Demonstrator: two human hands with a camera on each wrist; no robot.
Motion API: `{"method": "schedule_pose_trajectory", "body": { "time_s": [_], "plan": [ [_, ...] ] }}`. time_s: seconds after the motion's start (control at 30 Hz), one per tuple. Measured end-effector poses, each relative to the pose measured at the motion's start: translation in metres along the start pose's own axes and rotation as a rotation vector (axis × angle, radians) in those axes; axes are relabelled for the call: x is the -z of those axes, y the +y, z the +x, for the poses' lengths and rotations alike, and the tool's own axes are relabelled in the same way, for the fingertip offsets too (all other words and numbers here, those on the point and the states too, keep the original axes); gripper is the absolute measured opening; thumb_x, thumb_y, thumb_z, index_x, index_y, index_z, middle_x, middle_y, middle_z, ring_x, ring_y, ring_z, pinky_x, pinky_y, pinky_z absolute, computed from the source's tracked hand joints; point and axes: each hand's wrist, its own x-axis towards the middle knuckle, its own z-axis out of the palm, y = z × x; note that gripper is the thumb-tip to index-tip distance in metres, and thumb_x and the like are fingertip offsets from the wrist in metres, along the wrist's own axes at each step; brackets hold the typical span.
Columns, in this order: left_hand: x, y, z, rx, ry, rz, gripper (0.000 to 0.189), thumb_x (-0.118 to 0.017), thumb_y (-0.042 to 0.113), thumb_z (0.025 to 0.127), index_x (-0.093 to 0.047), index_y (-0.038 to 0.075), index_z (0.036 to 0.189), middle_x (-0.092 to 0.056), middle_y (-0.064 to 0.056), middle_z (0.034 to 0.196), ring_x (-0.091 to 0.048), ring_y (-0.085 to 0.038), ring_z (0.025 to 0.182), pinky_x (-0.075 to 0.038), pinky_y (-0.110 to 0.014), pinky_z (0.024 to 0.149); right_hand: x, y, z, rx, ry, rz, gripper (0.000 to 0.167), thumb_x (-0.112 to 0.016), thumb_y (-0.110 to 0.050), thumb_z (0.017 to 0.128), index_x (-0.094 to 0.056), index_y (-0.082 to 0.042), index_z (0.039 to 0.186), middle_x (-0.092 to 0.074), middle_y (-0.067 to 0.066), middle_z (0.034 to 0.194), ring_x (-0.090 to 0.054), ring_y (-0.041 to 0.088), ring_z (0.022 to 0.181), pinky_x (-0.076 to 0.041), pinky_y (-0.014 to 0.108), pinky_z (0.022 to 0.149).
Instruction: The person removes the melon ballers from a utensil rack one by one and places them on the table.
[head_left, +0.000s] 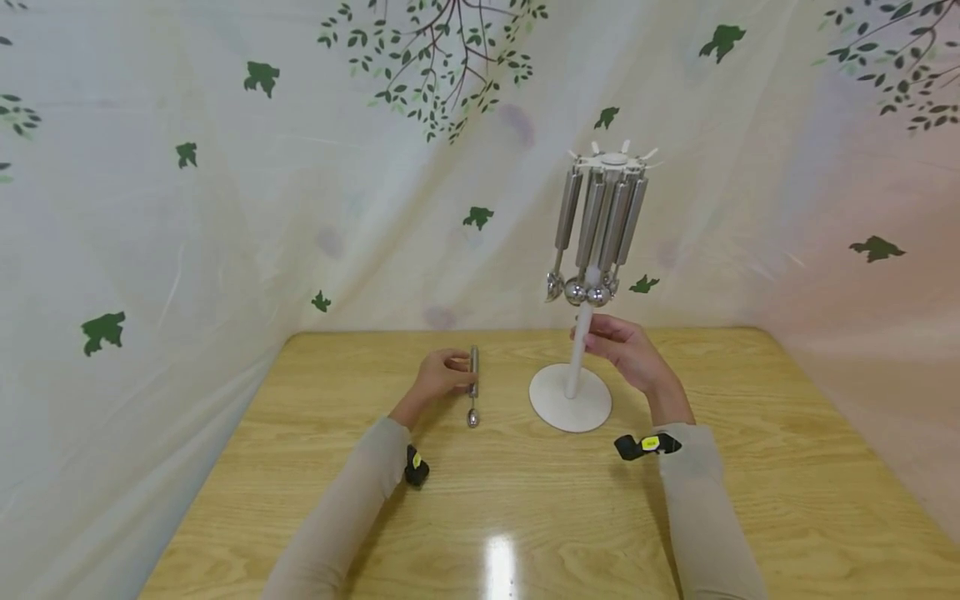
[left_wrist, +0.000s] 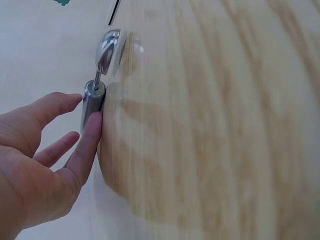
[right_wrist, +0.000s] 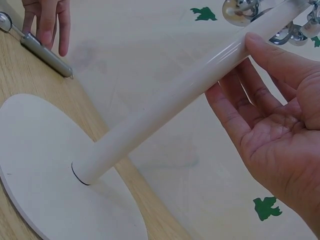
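Observation:
A small metal scoop (head_left: 474, 367) with a thick cylindrical handle and a small round bowl lies on the wooden table, bowl toward me. At its left side is my left hand (head_left: 438, 375), its fingers reaching along the handle; the left wrist view has one fingertip (left_wrist: 94, 121) against the metal. A white stand (head_left: 578, 350) with a round base rises to the right. My right hand (head_left: 630, 354) holds its pole, thumb in front and fingers behind in the right wrist view. Several similar metal utensils (head_left: 592, 225) hang bowl-down from the stand's top.
The wooden table (head_left: 510, 483) ends at a pale cloth backdrop (head_left: 390, 208) printed with green birds and leafy branches. Black camera mounts sit at both wrists, the right one (head_left: 637, 446) close to the stand's base.

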Motion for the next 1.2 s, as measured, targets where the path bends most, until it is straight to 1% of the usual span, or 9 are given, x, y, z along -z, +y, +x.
{"method": "schedule_pose_trajectory", "body": {
  "time_s": [0.17, 0.27, 0.4, 0.47, 0.6, 0.73, 0.9, 1.1, 1.2],
  "plan": [
    [0.004, 0.0, -0.001, 0.016, -0.046, -0.036, 0.055, -0.078, 0.0, 0.086, -0.059, -0.004, 0.137, -0.065, -0.026, 0.119, -0.07, -0.023, 0.088, -0.066, -0.034, 0.077, 0.001, 0.002, 0.0, 0.006, -0.006, 0.014, 0.034, -0.054, 0.003, 0.102, -0.061, 0.0, 0.136, -0.075, -0.005, 0.115, -0.069, 0.009, 0.11, -0.058, 0.023, 0.097],
    [0.007, 0.003, -0.003, 0.022, -0.068, -0.05, 0.057, -0.077, 0.0, 0.087, -0.056, -0.004, 0.14, -0.064, -0.028, 0.123, -0.07, -0.026, 0.094, -0.065, -0.035, 0.082, 0.001, 0.002, 0.001, 0.002, 0.0, 0.005, 0.033, -0.055, 0.002, 0.102, -0.066, -0.007, 0.132, -0.075, -0.005, 0.115, -0.069, 0.01, 0.11, -0.058, 0.023, 0.097],
    [0.012, 0.007, -0.006, 0.019, -0.074, -0.003, 0.059, -0.076, 0.002, 0.089, -0.053, -0.003, 0.143, -0.063, -0.029, 0.127, -0.071, -0.032, 0.103, -0.064, -0.035, 0.086, 0.001, 0.003, 0.002, 0.003, 0.004, -0.011, 0.033, -0.056, 0.002, 0.102, -0.068, -0.012, 0.13, -0.076, -0.004, 0.115, -0.069, 0.01, 0.109, -0.058, 0.023, 0.097],
    [0.014, 0.01, -0.007, 0.007, -0.07, 0.033, 0.06, -0.076, 0.004, 0.089, -0.052, -0.002, 0.145, -0.063, -0.028, 0.128, -0.07, -0.035, 0.107, -0.064, -0.035, 0.088, 0.001, 0.003, 0.002, 0.012, 0.0, -0.003, 0.033, -0.056, 0.003, 0.102, -0.066, -0.007, 0.131, -0.075, -0.004, 0.116, -0.069, 0.01, 0.109, -0.058, 0.024, 0.097],
    [0.017, 0.025, -0.007, -0.067, -0.059, 0.059, 0.06, -0.074, 0.003, 0.091, -0.05, -0.002, 0.146, -0.062, -0.03, 0.131, -0.065, -0.039, 0.117, -0.061, -0.039, 0.094, 0.001, 0.004, 0.001, 0.024, -0.012, 0.017, 0.034, -0.055, 0.003, 0.102, -0.065, -0.006, 0.133, -0.075, -0.002, 0.117, -0.069, 0.011, 0.111, -0.058, 0.024, 0.098],
    [0.017, 0.054, -0.006, -0.164, -0.056, 0.002, 0.059, -0.072, -0.004, 0.09, -0.051, -0.003, 0.145, -0.06, -0.031, 0.134, -0.062, -0.041, 0.123, -0.059, -0.041, 0.1, 0.003, 0.004, 0.001, 0.022, -0.021, 0.012, 0.035, -0.055, 0.002, 0.102, -0.068, -0.013, 0.131, -0.074, 0.0, 0.12, -0.068, 0.012, 0.113, -0.057, 0.025, 0.1],
    [0.013, 0.105, -0.007, -0.279, -0.065, -0.091, 0.058, -0.071, -0.007, 0.09, -0.053, 0.0, 0.144, -0.062, -0.026, 0.134, -0.063, -0.039, 0.125, -0.059, -0.039, 0.1, 0.004, 0.004, 0.001, 0.021, -0.032, 0.015, 0.035, -0.054, 0.002, 0.103, -0.068, -0.014, 0.131, -0.074, 0.001, 0.121, -0.068, 0.015, 0.115, -0.056, 0.025, 0.101],
    [0.001, 0.166, -0.019, -0.468, -0.085, -0.199, 0.057, -0.073, -0.009, 0.088, -0.056, 0.001, 0.142, -0.064, -0.023, 0.131, -0.063, -0.04, 0.125, -0.06, -0.036, 0.098, 0.003, 0.005, 0.002, 0.032, -0.041, 0.035, 0.034, -0.053, 0.003, 0.103, -0.068, -0.013, 0.13, -0.074, -0.001, 0.119, -0.068, 0.017, 0.115, -0.057, 0.025, 0.1],
    [-0.008, 0.192, -0.028, -0.568, -0.095, -0.2, 0.058, -0.074, -0.008, 0.087, -0.057, 0.003, 0.141, -0.066, -0.02, 0.131, -0.065, -0.035, 0.123, -0.061, -0.035, 0.096, 0.003, 0.005, 0.002, 0.03, -0.039, 0.037, 0.035, -0.052, 0.003, 0.103, -0.068, -0.013, 0.13, -0.074, -0.002, 0.119, -0.069, 0.016, 0.114, -0.057, 0.025, 0.1]
  ]
}}
